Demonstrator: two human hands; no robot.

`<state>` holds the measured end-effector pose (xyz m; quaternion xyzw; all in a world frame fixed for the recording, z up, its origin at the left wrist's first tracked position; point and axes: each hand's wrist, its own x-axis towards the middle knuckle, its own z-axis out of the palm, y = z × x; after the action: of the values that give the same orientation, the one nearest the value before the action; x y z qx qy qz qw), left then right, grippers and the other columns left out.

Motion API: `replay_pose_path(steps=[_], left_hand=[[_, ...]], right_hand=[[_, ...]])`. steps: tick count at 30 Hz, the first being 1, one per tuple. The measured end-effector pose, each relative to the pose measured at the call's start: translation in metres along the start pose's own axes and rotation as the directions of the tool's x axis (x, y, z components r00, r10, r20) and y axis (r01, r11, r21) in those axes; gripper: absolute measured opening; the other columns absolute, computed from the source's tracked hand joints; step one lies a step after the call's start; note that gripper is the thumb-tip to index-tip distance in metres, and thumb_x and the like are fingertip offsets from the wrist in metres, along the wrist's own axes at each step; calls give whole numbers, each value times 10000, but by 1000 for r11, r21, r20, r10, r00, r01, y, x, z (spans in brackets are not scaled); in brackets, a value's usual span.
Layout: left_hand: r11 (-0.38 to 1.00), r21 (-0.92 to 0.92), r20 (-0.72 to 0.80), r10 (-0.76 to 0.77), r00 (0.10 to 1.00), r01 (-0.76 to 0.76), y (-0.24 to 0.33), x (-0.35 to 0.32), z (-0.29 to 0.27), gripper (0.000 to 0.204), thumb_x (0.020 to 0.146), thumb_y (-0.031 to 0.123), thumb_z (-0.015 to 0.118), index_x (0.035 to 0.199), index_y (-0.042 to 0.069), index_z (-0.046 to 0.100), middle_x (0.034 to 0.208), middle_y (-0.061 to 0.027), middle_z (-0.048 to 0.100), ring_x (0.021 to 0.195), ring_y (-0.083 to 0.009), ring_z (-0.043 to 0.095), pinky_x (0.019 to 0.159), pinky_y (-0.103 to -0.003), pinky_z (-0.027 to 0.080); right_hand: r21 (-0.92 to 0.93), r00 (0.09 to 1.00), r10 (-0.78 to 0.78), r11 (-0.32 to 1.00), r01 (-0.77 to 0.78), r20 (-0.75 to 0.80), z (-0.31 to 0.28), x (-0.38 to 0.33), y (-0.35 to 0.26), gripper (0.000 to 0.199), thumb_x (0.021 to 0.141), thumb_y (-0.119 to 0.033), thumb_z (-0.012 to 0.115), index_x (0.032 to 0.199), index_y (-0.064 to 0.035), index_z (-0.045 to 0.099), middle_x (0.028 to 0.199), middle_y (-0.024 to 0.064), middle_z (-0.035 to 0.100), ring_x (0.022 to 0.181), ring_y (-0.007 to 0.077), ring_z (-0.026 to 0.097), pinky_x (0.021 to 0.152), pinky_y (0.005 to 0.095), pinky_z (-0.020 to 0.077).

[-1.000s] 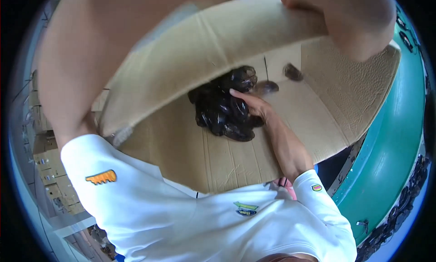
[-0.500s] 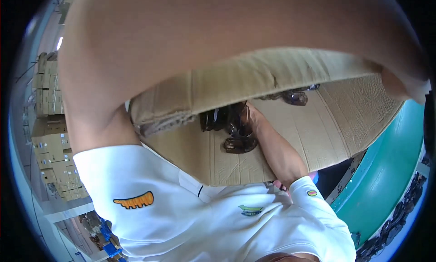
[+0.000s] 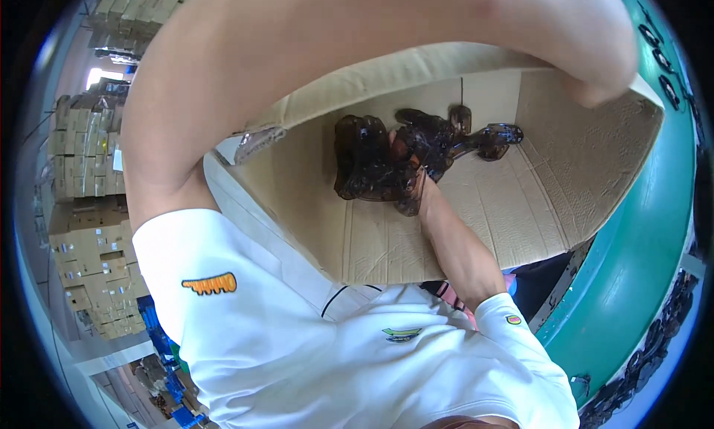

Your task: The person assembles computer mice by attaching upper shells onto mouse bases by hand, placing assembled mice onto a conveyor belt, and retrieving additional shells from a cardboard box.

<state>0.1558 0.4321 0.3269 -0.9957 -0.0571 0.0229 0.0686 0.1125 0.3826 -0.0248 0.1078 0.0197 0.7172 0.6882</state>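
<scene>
My right hand (image 3: 407,155) reaches inside a large open cardboard box (image 3: 589,165). Its fingers show only in part, curled among glossy, translucent dark-brown pieces (image 3: 363,161) bunched around them; their kind I cannot make out. More brown pieces (image 3: 492,140) lie deeper in the box, to the right of the hand. My left arm arches across the top of the view, over the box's far wall. At the box's far right edge is my left hand (image 3: 604,76); its fingers are hidden, and whether it grips the cardboard I cannot tell.
A green curved surface (image 3: 628,228) runs along the right, with dark looped items (image 3: 668,91) at its far end and a dark heap (image 3: 647,355) by its outer edge. Stacked cartons (image 3: 89,265) stand at the left, above blue items (image 3: 160,340).
My left arm has moved away from the camera, so more of the box and the brown pieces shows. My right hand is further in, and the pieces around it have shifted toward the far side.
</scene>
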Motion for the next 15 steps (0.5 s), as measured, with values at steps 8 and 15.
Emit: replay_pose_path(steps=[8, 15], left_hand=[[814, 229, 160, 510, 845, -534, 15, 107, 29, 234, 835, 55, 529, 873, -114, 685, 822, -223, 707, 686, -350, 638, 683, -444, 547], [948, 48, 123, 307, 944, -315, -62, 96, 128, 269, 840, 149, 561, 829, -94, 678, 845, -236, 720, 660, -468, 650, 652, -506, 552]], right_hand=[[78, 975, -157, 982, 171, -160, 12, -29, -19, 449, 1053, -403, 553, 1406, -130, 599, 1372, 38, 652, 1228, 164, 622, 1102, 332, 460], [-150, 966, -187, 976, 161, -181, 49, -59, -21, 487, 1019, -483, 586, 1365, -144, 638, 1318, 27, 687, 1163, 160, 661, 1070, 359, 492]])
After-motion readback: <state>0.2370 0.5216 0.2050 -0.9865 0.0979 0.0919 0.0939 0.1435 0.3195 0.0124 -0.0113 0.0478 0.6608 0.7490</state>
